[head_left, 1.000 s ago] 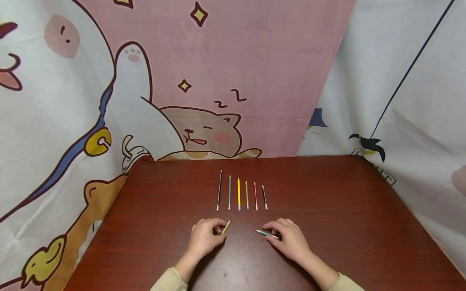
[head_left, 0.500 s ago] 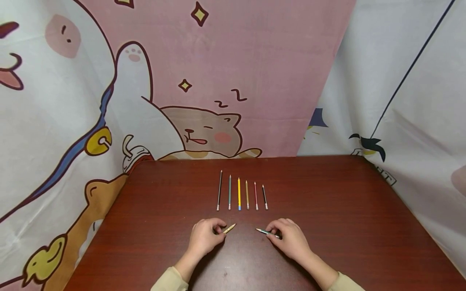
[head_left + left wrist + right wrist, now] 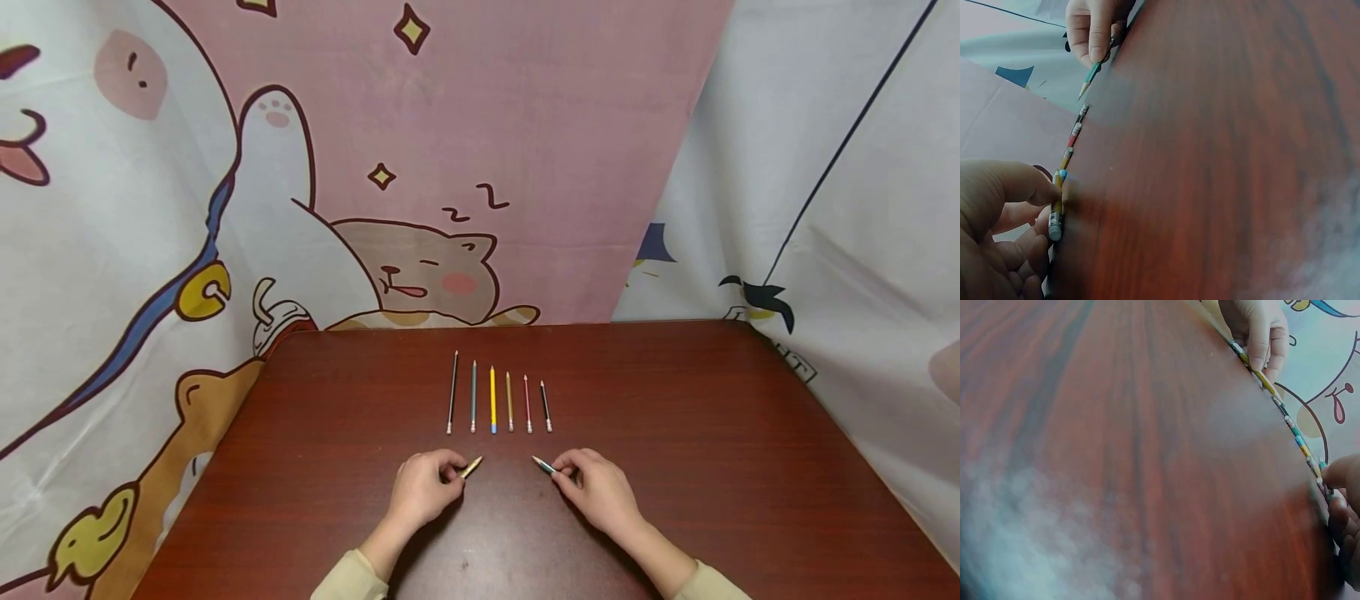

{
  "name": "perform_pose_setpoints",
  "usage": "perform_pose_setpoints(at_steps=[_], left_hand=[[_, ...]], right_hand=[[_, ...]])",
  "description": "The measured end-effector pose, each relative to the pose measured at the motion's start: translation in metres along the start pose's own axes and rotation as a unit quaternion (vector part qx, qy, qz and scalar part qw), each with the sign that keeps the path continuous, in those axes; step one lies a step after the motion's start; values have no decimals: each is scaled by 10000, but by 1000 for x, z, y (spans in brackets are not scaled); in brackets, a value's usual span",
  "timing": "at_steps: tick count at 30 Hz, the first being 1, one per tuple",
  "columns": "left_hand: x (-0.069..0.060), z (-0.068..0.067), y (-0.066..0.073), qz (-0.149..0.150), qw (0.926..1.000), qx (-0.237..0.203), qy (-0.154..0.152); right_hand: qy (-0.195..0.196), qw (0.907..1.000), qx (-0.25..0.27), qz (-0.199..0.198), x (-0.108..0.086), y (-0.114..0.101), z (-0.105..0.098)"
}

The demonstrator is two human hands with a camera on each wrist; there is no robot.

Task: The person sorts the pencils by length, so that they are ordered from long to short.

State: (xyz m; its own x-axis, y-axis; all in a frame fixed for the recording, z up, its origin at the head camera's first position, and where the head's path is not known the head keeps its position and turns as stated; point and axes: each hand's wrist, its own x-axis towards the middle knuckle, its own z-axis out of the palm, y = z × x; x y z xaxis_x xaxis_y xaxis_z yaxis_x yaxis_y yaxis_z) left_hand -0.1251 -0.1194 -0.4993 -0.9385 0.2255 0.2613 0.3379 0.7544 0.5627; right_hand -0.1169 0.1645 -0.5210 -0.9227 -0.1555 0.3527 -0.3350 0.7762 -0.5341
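My left hand (image 3: 426, 487) pinches a short yellow pencil (image 3: 472, 467) between thumb and fingers, its point angled forward and right. The pencil's white eraser (image 3: 1055, 232) shows below the fingers in the left wrist view. On the other side, my right hand (image 3: 600, 485) pinches a green pencil (image 3: 1090, 76), with the sharpened tip aimed forward and left; its back end is hidden by the hand. Beyond both hands lies a row of several pencils, running from a long black pencil (image 3: 452, 393) at left, past a yellow pencil (image 3: 492, 402), to a short black pencil (image 3: 546, 407) at right.
The reddish-brown table (image 3: 712, 467) spreads around the hands. Behind it hangs a cartoon-printed cloth (image 3: 570, 167), meeting the table's far edge. The row's eraser ends face me, a short way beyond the held pencils.
The yellow pencil has tilted flatter, then slightly back up, in my left fingers. The green pencil has swung from nearly sideways to pointing more forward. Both hands stay almost in place.
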Motion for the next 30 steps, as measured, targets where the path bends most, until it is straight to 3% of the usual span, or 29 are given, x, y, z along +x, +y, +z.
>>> perform_pose_setpoints(at_steps=[4, 13, 24, 30], left_hand=[[0, 0, -1, 0, 10000, -46, -32], [-2, 0, 0, 64, 9999, -59, 73], [-2, -1, 0, 57, 9999, -82, 68], [-2, 0, 0, 56, 9999, -115, 79]], right_hand=[[45, 9999, 95, -20, 1, 0, -2], [-363, 9991, -193, 64, 4, -4, -6], [-339, 9983, -444, -143, 4, -3, -5], [-294, 9994, -181, -80, 4, -1, -6]])
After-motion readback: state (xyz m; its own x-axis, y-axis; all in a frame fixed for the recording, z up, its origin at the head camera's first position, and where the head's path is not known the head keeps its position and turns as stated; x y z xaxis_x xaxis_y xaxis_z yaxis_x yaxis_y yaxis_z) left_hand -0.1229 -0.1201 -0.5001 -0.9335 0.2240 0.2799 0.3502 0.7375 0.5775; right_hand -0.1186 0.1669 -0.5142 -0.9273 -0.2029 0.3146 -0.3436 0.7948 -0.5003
